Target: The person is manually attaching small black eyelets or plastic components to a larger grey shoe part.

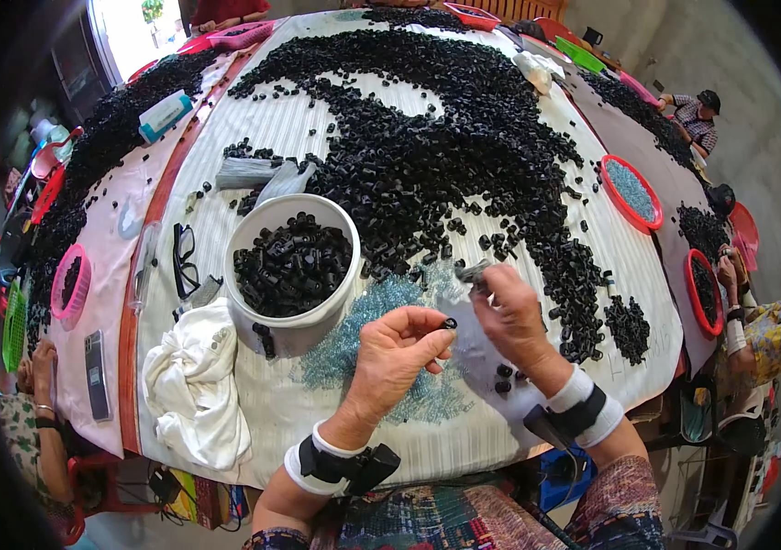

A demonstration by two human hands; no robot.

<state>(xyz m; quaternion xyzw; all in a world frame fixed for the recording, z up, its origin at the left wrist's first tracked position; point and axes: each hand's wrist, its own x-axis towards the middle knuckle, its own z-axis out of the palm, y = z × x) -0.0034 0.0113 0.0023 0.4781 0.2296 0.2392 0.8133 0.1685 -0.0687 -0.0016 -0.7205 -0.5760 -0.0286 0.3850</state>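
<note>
My left hand (395, 359) pinches a small black plastic piece (448, 324) with a round opening between thumb and fingertips. Just to its right, my right hand (511, 312) is closed around a greyish thing (474, 271) whose kind I cannot make out. Beneath and beside both hands spreads a pile of small clear bluish pieces (349, 339). A white bucket (346, 275) full of black plastic pieces stands left of my hands. Beyond it, a large heap of similar black pieces (436, 147) covers much of the table. A few loose black pieces (503, 379) lie below my right hand.
Left of the bucket lie a white cloth (196, 385), eyeglasses (186, 257) and a phone (97, 376). Bundles of grey strips (248, 173) rest behind it. A red basket (631, 192) holds bluish pieces at right. Other people sit along both sides, including one in a yellow shirt (771, 330).
</note>
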